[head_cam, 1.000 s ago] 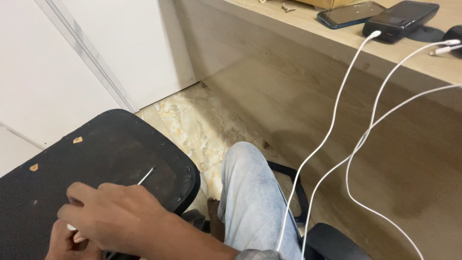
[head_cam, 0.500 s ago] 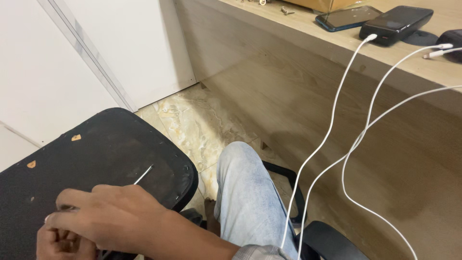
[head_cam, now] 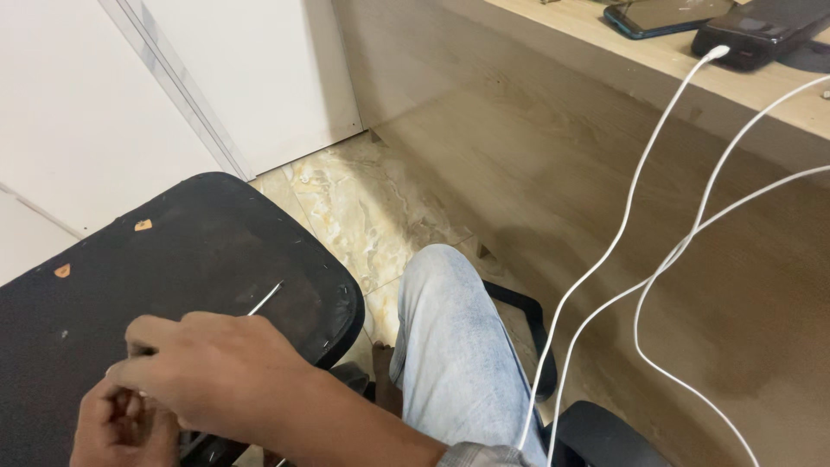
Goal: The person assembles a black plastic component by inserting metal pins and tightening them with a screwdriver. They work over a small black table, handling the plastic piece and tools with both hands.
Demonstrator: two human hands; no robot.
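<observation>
Both hands meet low at the left, over a worn black chair seat (head_cam: 173, 251). The right hand (head_cam: 207, 372) lies palm down, fingers curled around a thin metal rod (head_cam: 264, 298) whose tip juts out across the seat. The left hand (head_cam: 121, 428) sits beneath it, fingers bent; whether it grips anything cannot be told. A knee in pale jeans (head_cam: 450, 346) rises beside the seat. White cables (head_cam: 622, 251) hang from the wooden counter (head_cam: 622, 43) above marble floor tiles (head_cam: 363, 207).
</observation>
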